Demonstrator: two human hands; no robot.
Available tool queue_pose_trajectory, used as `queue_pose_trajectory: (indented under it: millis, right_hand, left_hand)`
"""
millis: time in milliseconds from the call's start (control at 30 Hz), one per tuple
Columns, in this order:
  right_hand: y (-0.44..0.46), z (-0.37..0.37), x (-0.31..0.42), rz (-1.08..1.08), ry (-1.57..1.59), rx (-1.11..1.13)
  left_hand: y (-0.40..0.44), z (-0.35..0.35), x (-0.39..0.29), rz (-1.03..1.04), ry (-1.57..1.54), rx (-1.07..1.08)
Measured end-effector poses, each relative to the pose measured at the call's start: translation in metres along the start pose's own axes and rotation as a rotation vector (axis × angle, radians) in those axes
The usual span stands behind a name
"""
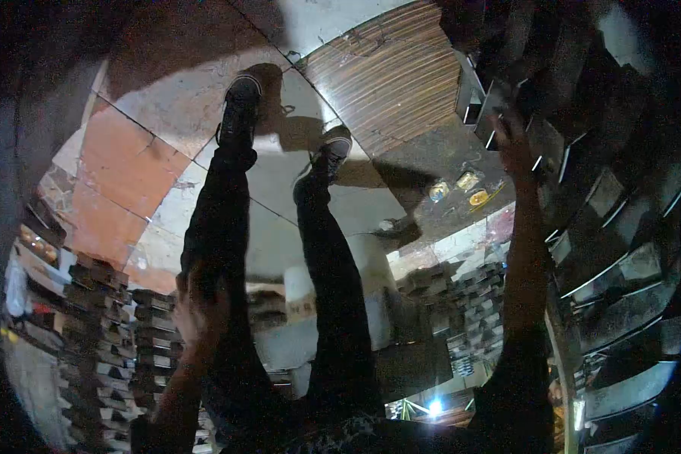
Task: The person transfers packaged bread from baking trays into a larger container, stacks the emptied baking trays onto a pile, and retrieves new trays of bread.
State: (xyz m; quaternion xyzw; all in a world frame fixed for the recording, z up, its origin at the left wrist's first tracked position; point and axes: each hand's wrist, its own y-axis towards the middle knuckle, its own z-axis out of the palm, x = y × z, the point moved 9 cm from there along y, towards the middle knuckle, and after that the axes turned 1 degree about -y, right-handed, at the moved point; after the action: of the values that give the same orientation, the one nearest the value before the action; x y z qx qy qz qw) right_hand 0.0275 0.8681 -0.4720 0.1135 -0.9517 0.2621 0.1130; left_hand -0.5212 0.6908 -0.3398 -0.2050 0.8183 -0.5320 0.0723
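My left hand (198,309) lies against my left thigh near the knee, fingers loosely stretched out, with nothing visible in it. My right arm reaches forward on the right side. At its end, my right hand (512,136) is beside the dark flat-sided pieces (546,144) stacked along the right. Shadow and blur hide its fingertips, so whether it grips one of these pieces cannot be made out. My legs in dark trousers (216,219) stretch ahead, with dark shoes (242,102) on the floor.
Patchwork floor tiles (132,163) and a striped brown panel (390,72) lie ahead. Small yellow-and-white items (467,180) sit on a dark floor patch. Stacked dark pieces (98,340) stand at the lower left; more stacks (620,265) curve along the right. A bright lamp (435,407) shines low.
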Motion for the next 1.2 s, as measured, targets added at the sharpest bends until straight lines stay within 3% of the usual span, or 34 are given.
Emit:
queue_pose_trajectory:
  millis: [133, 200, 233, 267, 333, 367, 433, 467, 533, 633, 700, 833, 900, 1000, 1200]
  right_hand:
    - [0.005, 0.032, -0.026, 0.231, 0.267, -0.010]
    - [-0.009, 0.055, -0.035, 0.005, 0.249, -0.075]
    - [-0.024, 0.088, -0.067, 0.009, 0.255, -0.079]
    - [-0.044, 0.144, -0.129, 0.282, 0.421, 0.017]
    - [-0.033, 0.187, -0.151, 0.559, 0.595, 0.111]
    - [-0.017, 0.210, -0.146, 0.467, 0.121, 0.458]
    - [0.016, 0.222, -0.126, 0.361, -0.347, 0.761]
    - [0.054, 0.199, -0.105, 0.308, -0.079, 0.341]
    - [0.089, 0.152, -0.050, 0.254, 0.189, -0.113]
    - [0.051, 0.135, 0.043, 0.415, 0.366, -0.085]
    - [-0.038, 0.129, 0.113, 0.507, 0.555, -0.057]
    - [-0.257, 0.117, 0.297, 0.811, 1.001, 0.207]
    - [-0.323, 0.100, 0.378, 0.947, 1.226, 0.278]
    - [-0.347, 0.074, 0.452, 1.053, 1.463, 0.215]
    - [-0.302, 0.016, 0.467, 1.004, 1.761, -0.276]
  left_hand:
    - [0.003, -0.005, 0.003, 0.055, -0.033, -0.049]
    - [0.006, -0.012, -0.002, 0.067, -0.027, -0.053]
    - [0.006, -0.013, -0.002, 0.066, -0.023, -0.047]
    - [0.006, -0.014, -0.003, 0.068, -0.016, -0.042]
    - [0.007, -0.019, -0.003, 0.068, -0.008, -0.030]
    - [0.008, -0.021, -0.003, 0.070, -0.002, -0.025]
    - [0.012, -0.025, -0.007, 0.077, 0.010, -0.022]
    - [0.014, -0.028, -0.009, 0.080, 0.014, -0.020]
    - [0.015, -0.032, -0.012, 0.083, 0.027, -0.020]
    - [0.014, -0.032, -0.016, 0.054, 0.058, 0.018]
    - [0.011, -0.030, -0.021, 0.010, 0.069, 0.059]
    - [-0.004, -0.043, -0.035, -0.054, 0.073, 0.176]
    - [-0.012, -0.069, -0.055, 0.029, 0.161, 0.033]
    - [-0.021, -0.094, -0.057, 0.190, 0.219, -0.017]
    - [-0.023, -0.163, -0.089, 0.495, 0.371, -0.093]
